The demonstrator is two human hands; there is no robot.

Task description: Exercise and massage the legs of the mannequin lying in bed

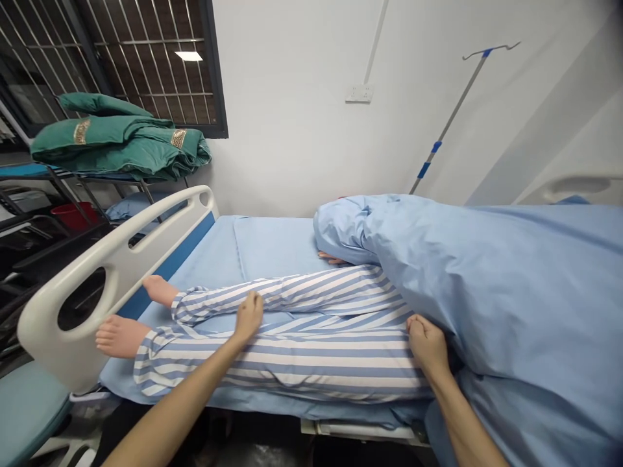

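In the head view, the left hand [250, 316] is resting, fingers closed, on blue-and-white striped cloth trousers [311, 355], lower centre; the right hand [428, 344] is resting likewise by the bunched pale-blue cloth quilt [491, 279] (whether either is pinching fabric, I cannot tell). A sagging quilt could be covering the right hand. The pale-blue mattress edge [272, 401] is running below; open sheet [272, 243] is lying above.

On the bed [272, 237], striped trousers [321, 360] lie along its length, and two bare feet [121, 336] come out near the white footboard [117, 279]. The left hand [249, 318], with its fingers curled, is at the trousers, about midway between the near and far edges. The right hand [429, 348], also curled, is beside the blue quilt [511, 279], closer to the near edge. Whether either one grips cloth, I cannot tell. Beyond the far edge stands a drip pole [451, 117].
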